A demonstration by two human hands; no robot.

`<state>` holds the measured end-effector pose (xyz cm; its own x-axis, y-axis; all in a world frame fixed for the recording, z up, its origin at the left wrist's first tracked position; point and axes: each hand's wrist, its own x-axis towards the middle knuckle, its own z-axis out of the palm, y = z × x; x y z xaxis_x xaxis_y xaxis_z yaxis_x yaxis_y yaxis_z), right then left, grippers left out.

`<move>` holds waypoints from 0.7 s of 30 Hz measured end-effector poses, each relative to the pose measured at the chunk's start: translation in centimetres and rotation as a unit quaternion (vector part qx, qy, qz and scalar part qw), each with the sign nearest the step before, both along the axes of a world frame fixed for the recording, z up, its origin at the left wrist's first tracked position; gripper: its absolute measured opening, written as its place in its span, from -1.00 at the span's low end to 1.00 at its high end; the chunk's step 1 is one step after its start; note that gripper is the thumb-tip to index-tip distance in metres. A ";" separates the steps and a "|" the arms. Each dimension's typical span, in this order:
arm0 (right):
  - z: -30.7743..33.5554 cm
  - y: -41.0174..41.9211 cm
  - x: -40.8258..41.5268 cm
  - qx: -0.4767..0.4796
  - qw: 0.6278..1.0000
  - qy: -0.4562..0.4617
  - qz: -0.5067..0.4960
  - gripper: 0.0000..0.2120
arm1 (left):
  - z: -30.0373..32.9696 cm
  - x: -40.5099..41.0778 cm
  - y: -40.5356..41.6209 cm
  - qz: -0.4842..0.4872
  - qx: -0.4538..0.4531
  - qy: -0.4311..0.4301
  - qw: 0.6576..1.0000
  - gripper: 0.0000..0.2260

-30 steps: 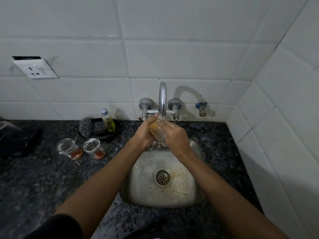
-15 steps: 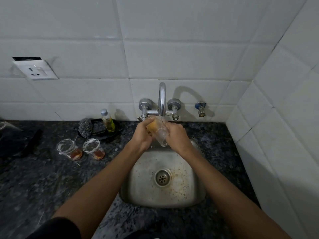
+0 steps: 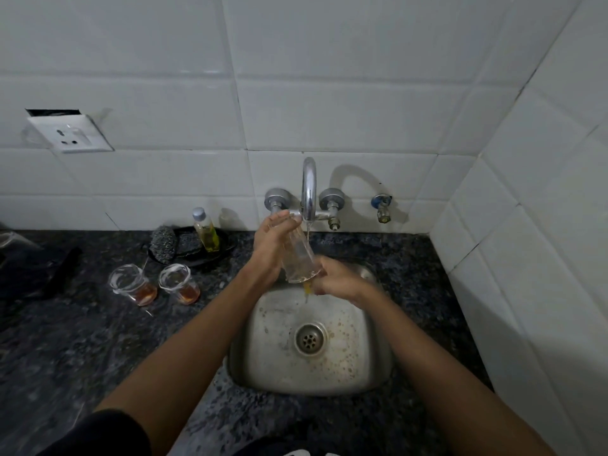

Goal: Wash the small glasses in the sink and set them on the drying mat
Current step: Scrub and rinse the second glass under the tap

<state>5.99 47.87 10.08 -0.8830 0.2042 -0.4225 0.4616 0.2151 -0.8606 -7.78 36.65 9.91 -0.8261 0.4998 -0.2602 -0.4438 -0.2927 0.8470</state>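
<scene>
A clear small glass is held over the steel sink, tilted with its mouth down and to the right, just under the tap spout. My left hand holds its upper base end. At the rim, my right hand grips it with curled fingers. A thin stream of water runs from the spout, and yellowish liquid drips from the rim into the sink. Two more small glasses with orange-brown dregs stand on the dark counter to the left.
A black dish behind the glasses holds a steel scrubber and a small bottle of yellow liquid. A dark cloth lies at the far left. A small valve sits right of the tap. Tiled walls close in behind and right.
The glass has been tipped from near upright between both hands to mouth-down. My right hand has dropped to the rim, and yellowish liquid now runs out.
</scene>
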 end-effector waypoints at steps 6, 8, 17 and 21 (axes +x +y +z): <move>-0.2 -0.3 0.0 -0.031 0.998 0.057 -0.008 -0.37 | 0.2 0.9 -0.2 0.002 0.038 0.030 0.999 -0.66; -0.2 -0.7 -0.4 -0.031 0.995 0.084 -0.049 -0.45 | 0.1 1.5 -0.4 -0.018 0.011 0.060 0.998 -0.62; 0.0 1.7 0.2 0.150 0.978 0.104 -0.103 -0.40 | -1.0 -2.1 -3.1 -0.201 -0.269 0.733 0.592 -0.46; 0.5 1.4 0.5 0.231 0.959 0.130 -0.096 -0.40 | -1.4 -2.6 -3.5 -0.209 -0.302 0.799 0.477 -0.37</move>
<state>6.44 49.30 10.58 -0.8741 0.4854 -0.0186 0.3135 0.5344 -0.7850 -10.37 33.14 8.52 -0.0719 0.9398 0.3342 0.9959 0.0492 0.0757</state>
